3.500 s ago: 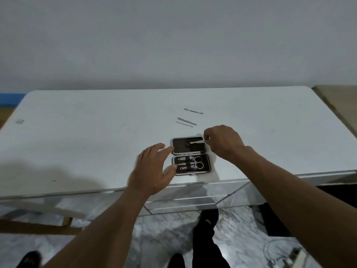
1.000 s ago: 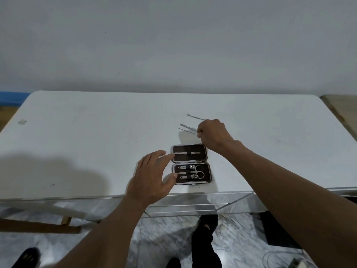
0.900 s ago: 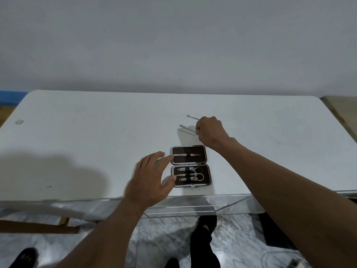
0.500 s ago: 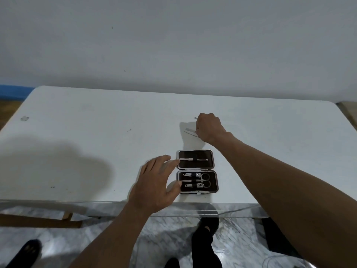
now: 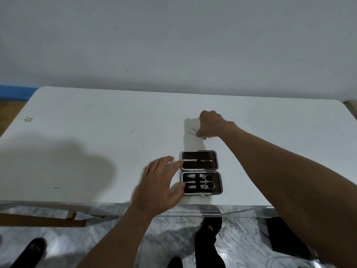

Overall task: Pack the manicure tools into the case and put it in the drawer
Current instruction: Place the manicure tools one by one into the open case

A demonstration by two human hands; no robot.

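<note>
An open dark manicure case [image 5: 201, 172] lies near the front edge of the white table [image 5: 96, 132]. Its far half holds one slim metal tool under a strap; its near half holds scissors and two clippers. My left hand [image 5: 160, 186] rests with straight fingers against the case's left side. My right hand [image 5: 210, 123] is farther back, knuckles up, fingers curled down over the loose thin metal tools [image 5: 193, 132]. Only their ends show beside the hand, and I cannot tell whether it grips one.
A grey wall runs behind the table. My head's shadow darkens the table's left part. Below the front edge I see a marbled floor, my dark shoes [image 5: 208, 229], a wooden frame at the left and a black object at the right.
My right hand left the case after putting a slim tool in the far half and reached back onto the loose tools. The left hand stayed at the case.
</note>
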